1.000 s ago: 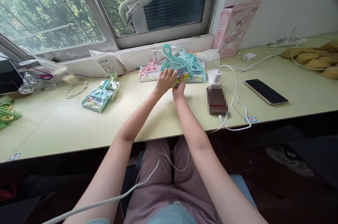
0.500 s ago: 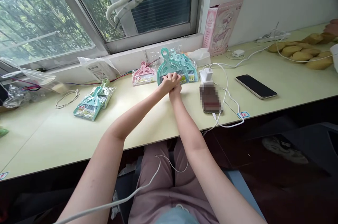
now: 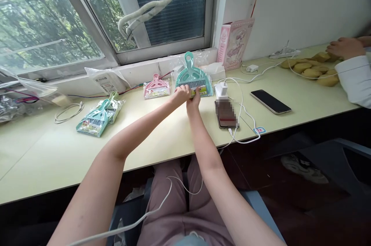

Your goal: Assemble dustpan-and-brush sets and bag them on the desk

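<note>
While the left hand (image 3: 183,93) and the right hand (image 3: 194,101) grip its lower edge with bent fingers, the teal dustpan set (image 3: 189,74) is upright before the window ledge (image 3: 143,70), near the pink dustpan set (image 3: 156,87).

I count three dustpan sets (image 3: 93,119) left of my fingers (image 3: 185,90), at least one against them; rightward, two phones (image 3: 271,101), one box (image 3: 236,45).
</note>
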`<state>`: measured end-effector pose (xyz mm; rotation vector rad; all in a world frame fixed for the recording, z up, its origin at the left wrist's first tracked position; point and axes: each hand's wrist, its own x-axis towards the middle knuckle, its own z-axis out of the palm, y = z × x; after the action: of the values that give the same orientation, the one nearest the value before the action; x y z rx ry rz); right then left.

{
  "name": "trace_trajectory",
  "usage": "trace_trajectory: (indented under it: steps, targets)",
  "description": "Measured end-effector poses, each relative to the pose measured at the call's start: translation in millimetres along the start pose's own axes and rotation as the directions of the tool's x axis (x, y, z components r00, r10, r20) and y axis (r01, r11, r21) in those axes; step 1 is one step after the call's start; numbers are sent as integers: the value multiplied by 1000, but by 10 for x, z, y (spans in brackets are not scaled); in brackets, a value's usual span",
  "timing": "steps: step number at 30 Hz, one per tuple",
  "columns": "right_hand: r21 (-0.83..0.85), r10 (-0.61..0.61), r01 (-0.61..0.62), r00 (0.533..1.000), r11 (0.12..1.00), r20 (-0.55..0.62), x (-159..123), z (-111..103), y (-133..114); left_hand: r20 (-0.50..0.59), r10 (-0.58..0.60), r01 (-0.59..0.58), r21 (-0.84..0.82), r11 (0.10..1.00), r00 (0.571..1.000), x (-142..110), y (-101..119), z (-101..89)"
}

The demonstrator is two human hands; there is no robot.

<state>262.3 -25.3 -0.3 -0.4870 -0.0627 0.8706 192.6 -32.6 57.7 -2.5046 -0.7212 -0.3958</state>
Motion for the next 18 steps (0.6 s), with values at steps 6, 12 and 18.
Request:
trace_trajectory:
  steps: [6,12,18]
  targets:
    - [76,-4,9,997,997,-71,29,33,-99,-41,26,-24,35,999,999,-97,-118,-20]
    - [41,-5,7,998,999,-62,101,-21,-72,-177,211,-187,145,972,961,-227,-237,-33]
    - [83,42,-33,993,996,-114,66,-19,-39,-144,58,-64,-40,997,988,-285,-288,149]
